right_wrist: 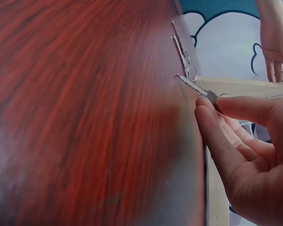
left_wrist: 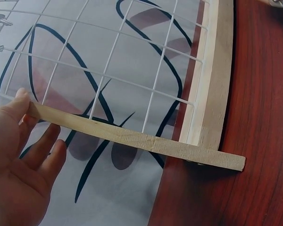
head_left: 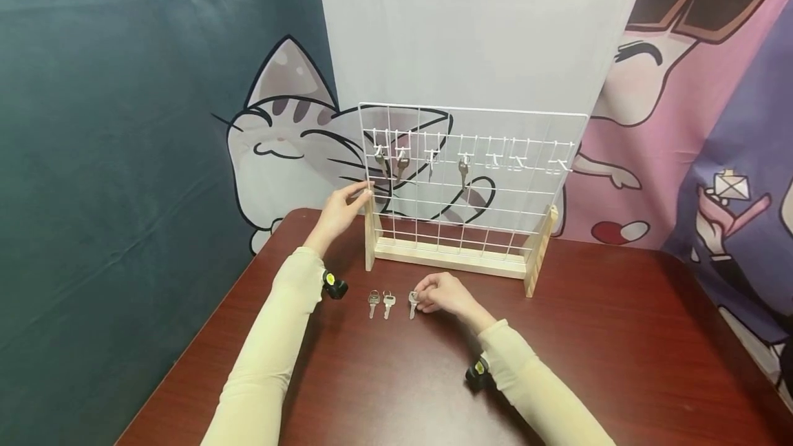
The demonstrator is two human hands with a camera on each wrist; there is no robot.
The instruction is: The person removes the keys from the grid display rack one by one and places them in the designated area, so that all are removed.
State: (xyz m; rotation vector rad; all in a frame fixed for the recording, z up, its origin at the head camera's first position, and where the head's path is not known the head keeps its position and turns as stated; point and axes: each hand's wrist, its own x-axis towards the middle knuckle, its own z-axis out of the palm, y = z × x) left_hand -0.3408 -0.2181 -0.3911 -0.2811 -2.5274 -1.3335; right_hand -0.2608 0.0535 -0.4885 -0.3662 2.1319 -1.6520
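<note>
In the head view, my right hand (head_left: 447, 294) holds a key (head_left: 412, 306) before the wire rack (head_left: 452, 259). Left wrist: my left hand (left_wrist: 21, 157) pinches its wooden post (left_wrist: 132, 138). Right wrist: I pinch the key's head, best for likely light, stiff, slick metal; whether it touches the table (right_wrist: 85, 94) is unclear.

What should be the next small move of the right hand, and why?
Probably, the right hand should lift the pinched key toward the first bare hook beside the hanging keys. That hook looks free, the key is gripped by its head, and the left hand holds the wooden side post, which may keep it steady.
</note>
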